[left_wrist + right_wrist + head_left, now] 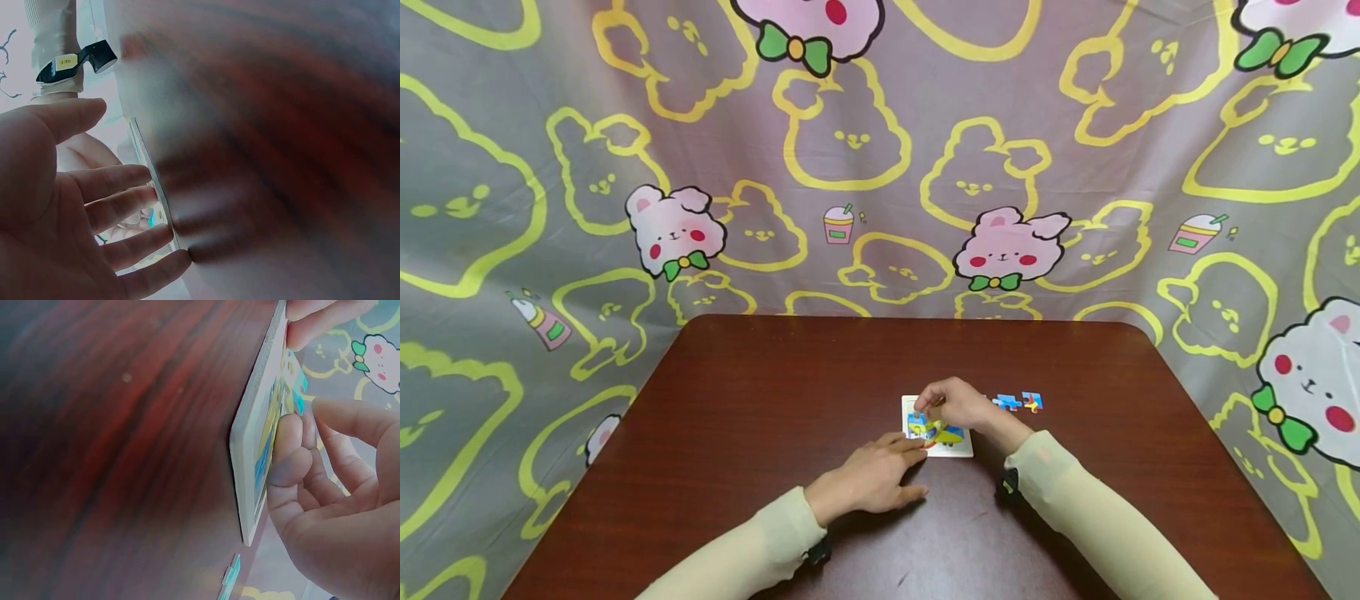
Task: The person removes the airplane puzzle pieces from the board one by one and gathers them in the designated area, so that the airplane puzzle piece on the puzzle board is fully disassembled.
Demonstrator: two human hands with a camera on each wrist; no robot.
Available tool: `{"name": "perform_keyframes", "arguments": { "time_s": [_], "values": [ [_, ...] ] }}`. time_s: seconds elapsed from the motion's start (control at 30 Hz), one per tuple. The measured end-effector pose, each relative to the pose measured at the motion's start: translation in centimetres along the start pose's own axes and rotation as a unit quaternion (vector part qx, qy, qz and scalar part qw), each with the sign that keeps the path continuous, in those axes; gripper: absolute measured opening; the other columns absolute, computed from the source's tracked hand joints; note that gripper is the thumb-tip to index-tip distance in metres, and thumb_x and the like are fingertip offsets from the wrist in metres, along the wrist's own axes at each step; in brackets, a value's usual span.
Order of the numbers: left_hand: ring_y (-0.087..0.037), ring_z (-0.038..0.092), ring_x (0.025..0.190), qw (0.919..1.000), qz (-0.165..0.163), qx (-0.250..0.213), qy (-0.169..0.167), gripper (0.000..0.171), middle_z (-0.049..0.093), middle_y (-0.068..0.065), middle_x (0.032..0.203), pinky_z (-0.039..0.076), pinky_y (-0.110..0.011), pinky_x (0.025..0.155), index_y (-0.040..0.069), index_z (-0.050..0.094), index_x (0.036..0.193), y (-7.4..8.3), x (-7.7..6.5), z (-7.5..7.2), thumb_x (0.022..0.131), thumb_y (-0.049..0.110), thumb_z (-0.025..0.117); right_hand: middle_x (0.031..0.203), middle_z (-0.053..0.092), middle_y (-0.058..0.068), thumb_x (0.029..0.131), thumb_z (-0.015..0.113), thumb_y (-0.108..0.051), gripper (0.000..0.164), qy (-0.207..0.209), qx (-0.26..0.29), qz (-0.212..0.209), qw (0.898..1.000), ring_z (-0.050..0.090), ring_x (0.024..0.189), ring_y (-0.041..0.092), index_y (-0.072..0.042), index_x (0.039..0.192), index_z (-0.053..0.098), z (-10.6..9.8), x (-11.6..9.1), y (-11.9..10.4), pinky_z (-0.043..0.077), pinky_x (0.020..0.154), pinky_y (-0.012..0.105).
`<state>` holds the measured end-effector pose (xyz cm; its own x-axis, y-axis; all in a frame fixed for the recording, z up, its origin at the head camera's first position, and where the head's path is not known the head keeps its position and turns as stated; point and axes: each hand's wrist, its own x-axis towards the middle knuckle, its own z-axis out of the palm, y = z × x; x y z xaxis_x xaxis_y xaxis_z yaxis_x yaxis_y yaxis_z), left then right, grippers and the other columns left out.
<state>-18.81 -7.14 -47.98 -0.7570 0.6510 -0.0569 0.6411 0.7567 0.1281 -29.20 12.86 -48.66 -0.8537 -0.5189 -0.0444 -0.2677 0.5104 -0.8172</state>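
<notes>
Puzzle [957, 451] near loose pieces [1009, 403] — left hand [872, 477], fingers straight, touching its edge; right hand [958, 406] curled over it — whether pinching anything, I can't tell.

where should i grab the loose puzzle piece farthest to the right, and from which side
Probably best pinched by opposite edges, coming from above and the right: the rightmost puzzle piece lies flat on the table, and a blue piece sits close on its left. Its notched outline should help the pinch.
</notes>
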Motion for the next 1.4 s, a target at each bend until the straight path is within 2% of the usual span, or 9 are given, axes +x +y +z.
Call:
{"name": "perform_keyframes", "arguments": {
  "time_s": [0.27, 0.43, 0.97, 1.17, 1.4],
  "values": [
    [-0.024, 0.045, 0.141, 1.0, 0.0, -0.002, -0.006, 0.059, 0.05, 0.004, 0.152, 0.049, -0.043, 0.106, 0.018, 0.056, 0.143, 0.1, 0.0, 0.0, 0.095, 0.053, 0.058, 0.082, 0.073, 0.01, 0.081, 0.07, 0.004, 0.014, -0.004, 0.008, 0.013, 1.0, 0.062, 0.073, 0.009, -0.001, 0.093, 0.075, 0.1, 0.0, -0.1, 0.051, 0.061, 0.024],
    [-0.024, 0.045, 0.141, 1.0, 0.0, -0.002, -0.006, 0.059, 0.05, 0.004, 0.152, 0.049, -0.043, 0.105, 0.018, 0.057, 0.142, 0.1, -0.1, 0.0, 0.095, 0.053, 0.058, 0.08, 0.074, 0.007, 0.081, 0.07, 0.003, 0.014, -0.006, -0.001, 0.004, 1.0, 0.061, 0.071, 0.007, -0.003, 0.092, 0.077, 0.2, 0.0, 0.1, 0.051, 0.06, 0.024],
    [-0.024, 0.046, 0.141, 1.0, 0.005, 0.0, 0.0, 0.058, 0.051, 0.003, 0.151, 0.049, -0.042, 0.105, 0.018, 0.057, 0.142, 0.1, -0.1, 0.0, 0.095, 0.052, 0.059, 0.088, 0.075, 0.008, 0.085, 0.07, 0.0, 0.016, -0.013, 0.0, 0.002, 1.0, 0.063, 0.079, 0.011, -0.007, 0.097, 0.078, -0.4, -0.3, 0.2, 0.053, 0.065, 0.028],
    [-0.025, 0.047, 0.14, 0.9999, 0.01, 0.004, 0.003, 0.057, 0.052, 0.002, 0.15, 0.049, -0.042, 0.105, 0.017, 0.058, 0.141, 0.2, -0.1, -0.3, 0.095, 0.051, 0.06, 0.093, 0.075, 0.006, 0.088, 0.07, -0.004, 0.015, -0.019, 0.001, 0.017, 1.0, 0.064, 0.082, 0.012, -0.011, 0.098, 0.078, -1.0, -0.4, 0.3, 0.056, 0.067, 0.03],
    [-0.024, 0.046, 0.141, 1.0, 0.003, 0.003, -0.006, 0.059, 0.051, 0.004, 0.152, 0.048, -0.041, 0.107, 0.018, 0.056, 0.143, 0.0, 0.0, -0.2, 0.095, 0.052, 0.059, 0.094, 0.075, 0.011, 0.086, 0.066, 0.001, 0.019, -0.023, 0.027, 0.024, 0.999, 0.068, 0.076, 0.017, -0.005, 0.1, 0.077, -1.6, -0.8, 0.6, 0.057, 0.067, 0.034]
  ]
}}
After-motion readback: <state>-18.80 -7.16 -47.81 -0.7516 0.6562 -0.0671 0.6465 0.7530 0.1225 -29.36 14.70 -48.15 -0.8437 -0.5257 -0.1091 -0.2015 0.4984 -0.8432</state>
